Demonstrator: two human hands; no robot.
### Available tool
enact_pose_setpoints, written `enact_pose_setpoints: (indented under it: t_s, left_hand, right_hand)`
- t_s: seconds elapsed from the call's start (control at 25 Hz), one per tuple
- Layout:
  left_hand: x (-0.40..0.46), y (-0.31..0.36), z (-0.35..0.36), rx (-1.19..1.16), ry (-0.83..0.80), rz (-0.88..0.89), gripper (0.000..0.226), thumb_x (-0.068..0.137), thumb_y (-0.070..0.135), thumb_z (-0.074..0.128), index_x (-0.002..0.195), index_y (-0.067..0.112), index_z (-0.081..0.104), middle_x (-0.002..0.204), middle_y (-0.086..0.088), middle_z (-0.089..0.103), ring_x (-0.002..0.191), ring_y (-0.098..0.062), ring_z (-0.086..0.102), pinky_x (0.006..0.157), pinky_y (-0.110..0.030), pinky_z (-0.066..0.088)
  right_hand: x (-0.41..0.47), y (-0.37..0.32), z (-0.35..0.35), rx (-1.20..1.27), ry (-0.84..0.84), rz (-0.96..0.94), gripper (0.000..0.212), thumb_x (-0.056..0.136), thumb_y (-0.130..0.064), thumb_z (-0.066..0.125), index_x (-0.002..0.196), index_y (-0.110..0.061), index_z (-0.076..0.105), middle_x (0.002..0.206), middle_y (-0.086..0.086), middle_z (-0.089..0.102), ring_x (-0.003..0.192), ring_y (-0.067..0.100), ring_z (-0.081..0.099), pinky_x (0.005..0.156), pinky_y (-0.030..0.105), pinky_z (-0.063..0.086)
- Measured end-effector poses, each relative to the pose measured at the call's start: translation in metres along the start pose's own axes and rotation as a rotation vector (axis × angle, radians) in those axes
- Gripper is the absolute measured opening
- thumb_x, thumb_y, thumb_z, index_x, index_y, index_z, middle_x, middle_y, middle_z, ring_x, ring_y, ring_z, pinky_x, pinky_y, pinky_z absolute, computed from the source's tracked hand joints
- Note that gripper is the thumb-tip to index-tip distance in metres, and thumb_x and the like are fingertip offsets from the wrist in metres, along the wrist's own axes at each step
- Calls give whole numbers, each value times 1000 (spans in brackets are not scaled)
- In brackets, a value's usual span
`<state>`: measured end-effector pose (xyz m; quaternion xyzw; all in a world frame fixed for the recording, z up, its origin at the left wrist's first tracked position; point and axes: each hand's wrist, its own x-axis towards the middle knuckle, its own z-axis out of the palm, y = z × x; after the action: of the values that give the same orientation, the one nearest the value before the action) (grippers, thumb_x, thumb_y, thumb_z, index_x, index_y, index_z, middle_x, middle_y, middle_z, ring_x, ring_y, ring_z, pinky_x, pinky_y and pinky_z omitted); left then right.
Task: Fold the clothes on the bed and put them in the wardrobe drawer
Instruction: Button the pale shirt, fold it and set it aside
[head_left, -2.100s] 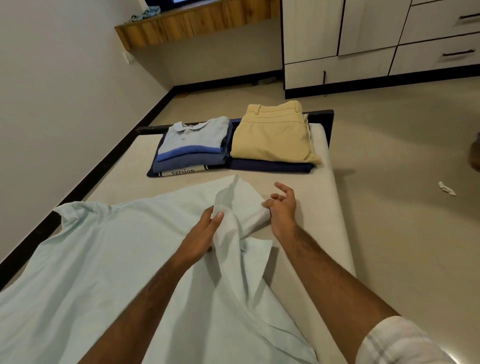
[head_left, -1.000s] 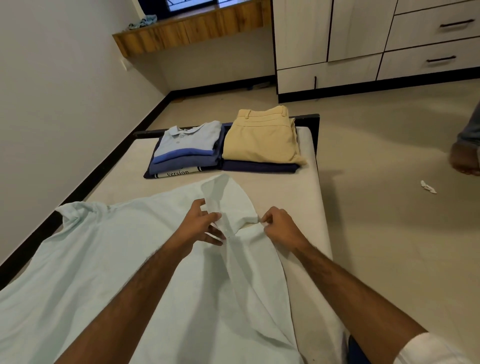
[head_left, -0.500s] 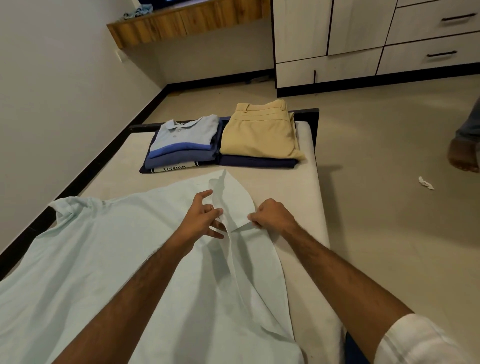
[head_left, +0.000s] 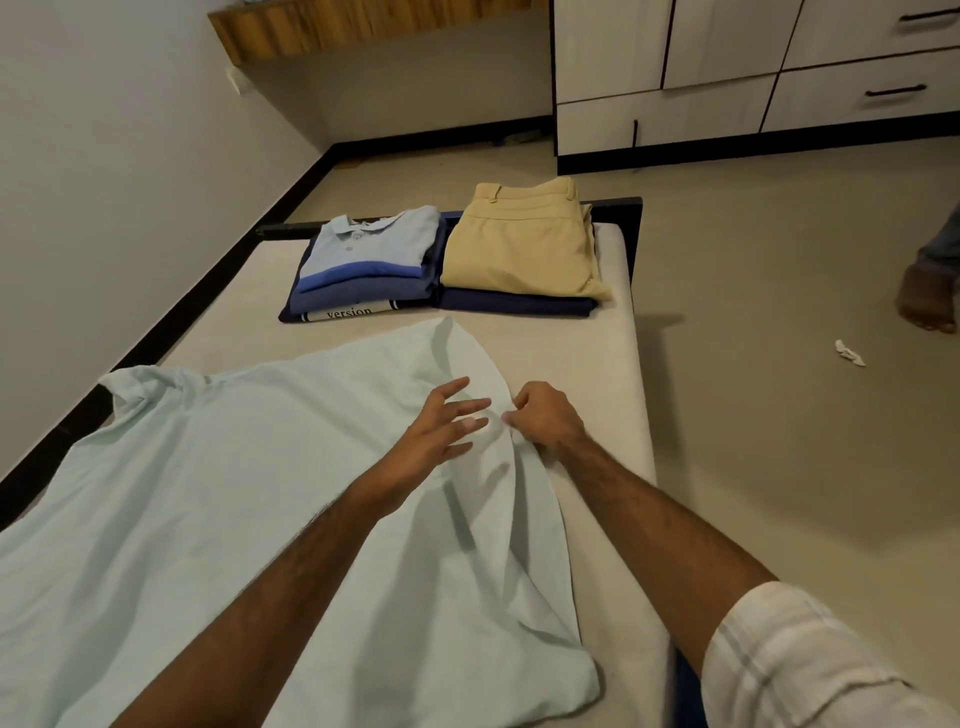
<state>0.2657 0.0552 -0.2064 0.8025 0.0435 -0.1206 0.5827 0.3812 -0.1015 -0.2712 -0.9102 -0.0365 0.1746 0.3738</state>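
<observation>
The pale shirt (head_left: 218, 499) was pinched at its edge by the right hand (head_left: 545, 421) and flattened by the spread-fingered left hand (head_left: 436, 436), seemingly for a straight fold.

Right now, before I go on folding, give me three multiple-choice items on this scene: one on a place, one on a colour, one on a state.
1. Where do the tan trousers lie?
A. on the floor
B. on a dark folded garment at the bed's far end
C. under the mint shirt

2. What colour is the shirt spread on the bed?
A. pale mint
B. red
C. black

3. How is the left hand now?
A. balled in a fist
B. gripping the trousers
C. fingers spread, over the shirt

Key:
1 B, the trousers top the right-hand pile, on a navy garment.
2 A, the cloth is a very light green-blue.
3 C, its fingers are straight and apart above the cloth, while the right hand pinches the shirt's edge.
</observation>
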Motion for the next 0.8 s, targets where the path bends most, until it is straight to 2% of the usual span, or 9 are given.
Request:
enact_pose_setpoints:
  t_s: [0.12,0.24,0.32,0.4,0.48,0.6,0.64,0.72,0.8]
  left_hand:
    - [-25,-13,9,417,53,235,42,103,20,51,143,32,44,146,16,46,136,-3,42,113,-32,37]
    - [-65,-26,11,869,156,521,33,101,25,50,133,29,55,135,13,50,126,-5,46,102,-26,37]
    - [-98,-41,11,899,115,453,33,101,40,48,133,33,53,126,19,49,114,1,50,94,-25,41]
    - [-124,-59,9,924,8,320,40,99,58,45,135,40,46,125,26,43,110,5,49,93,-27,45]
    - [-142,-74,10,965,-99,230,55,93,73,42,139,43,38,134,28,36,116,7,44,99,-27,43]
    - [-154,-76,14,1083,-212,176,79,83,86,40,148,41,27,151,21,26,133,-1,33,110,-27,33]
    - [-155,-75,16,1118,-233,179,85,81,87,41,150,40,25,154,19,24,137,-5,29,111,-29,31]
    - [-160,-74,21,1166,-268,188,91,79,87,45,152,39,21,157,16,21,140,-9,24,113,-31,29]
    - [-164,-76,25,1182,-305,183,97,76,87,49,154,38,17,159,14,19,143,-11,21,114,-33,29]
  right_hand:
    - [-4,13,-8,363,65,42,28,86,-27,77,100,-15,57,105,9,70,88,24,69,80,40,60]
    - [-34,21,-13,320,53,-68,32,90,-34,73,106,-16,52,105,8,63,93,26,67,76,35,55]
    - [-63,26,-10,174,55,-112,33,95,-52,60,102,-20,59,111,2,52,107,25,57,85,34,46]
    - [-90,26,-6,-71,-12,-55,58,92,-76,41,102,-24,66,111,0,52,112,26,50,96,43,41]
    - [-108,24,1,-179,-170,0,62,83,-84,46,98,-27,64,104,-4,61,104,23,55,99,46,39]
    - [-119,17,2,34,-283,-63,32,88,-48,70,91,-18,61,87,-3,65,83,20,63,87,41,49]
    - [-122,17,-1,164,-222,-47,24,91,-35,69,92,-13,60,87,2,67,75,19,64,76,36,53]
    - [-127,28,-6,413,-4,74,18,98,-27,59,99,-9,55,91,9,67,67,19,64,58,32,55]
    - [-131,47,-12,492,125,174,26,100,-35,52,103,-9,53,91,8,64,68,22,61,62,40,60]
